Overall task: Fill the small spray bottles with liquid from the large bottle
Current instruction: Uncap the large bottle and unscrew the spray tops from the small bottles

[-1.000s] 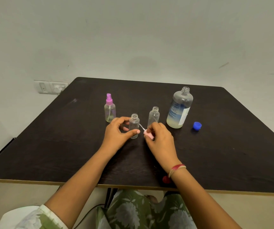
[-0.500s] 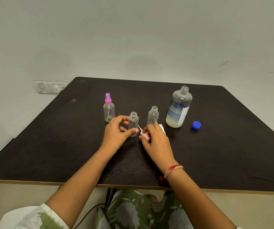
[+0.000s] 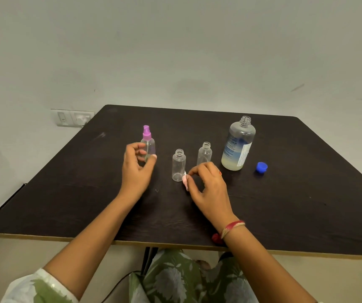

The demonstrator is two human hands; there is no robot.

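Plainly risked toppling the light, empty bottles.
Pinched pink spray head (image 3: 185, 182) in right hand (image 3: 210, 189) just beside uncapped small spray bottle (image 3: 178, 166); curled left hand (image 3: 136, 171) loosely round purple-capped spray bottle (image 3: 149, 147), grip uncertain; farther off, had large bottle (image 3: 239, 147) standing open, spillable if bumped.

The label print on the large clear plastic bottle (image 3: 239, 145) is too small to read. Left of it, the blurred left hand (image 3: 135, 171) covers part of the purple-capped clear spray bottle (image 3: 151, 145); the right hand (image 3: 210, 189) hides part of the pink plastic spray cap (image 3: 185, 182).
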